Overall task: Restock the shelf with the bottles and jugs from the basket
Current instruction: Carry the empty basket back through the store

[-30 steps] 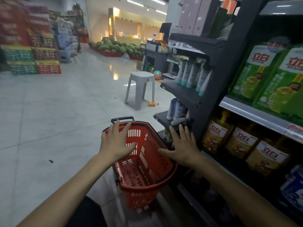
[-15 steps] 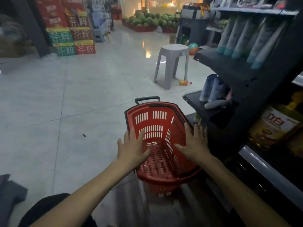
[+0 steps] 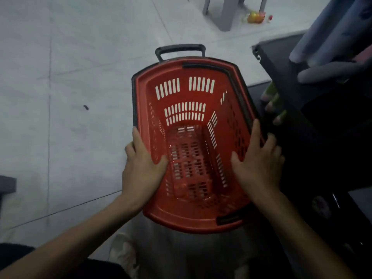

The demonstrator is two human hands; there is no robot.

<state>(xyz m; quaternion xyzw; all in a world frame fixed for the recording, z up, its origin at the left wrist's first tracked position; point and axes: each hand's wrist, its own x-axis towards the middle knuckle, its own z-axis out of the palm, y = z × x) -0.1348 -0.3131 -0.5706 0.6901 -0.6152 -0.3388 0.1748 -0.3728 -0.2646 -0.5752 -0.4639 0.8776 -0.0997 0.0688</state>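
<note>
Left fingers (image 3: 136, 138) run along the outside of the near-left rim, thumb tucked inside: that left hand (image 3: 141, 172) clasps the wall of the red basket (image 3: 193, 220). Across the way, right fingers (image 3: 255, 129) are spread over the right rim, thumb inside too, and the right hand (image 3: 258, 166) grips that side. The basket sits mid-frame on the pale tiled floor (image 3: 70, 67), its black handle (image 3: 180, 47) pointing up-frame. A dark shelf (image 3: 279, 63) stands just beside it at the right, with grey tubes (image 3: 332, 31) upper right.
</note>
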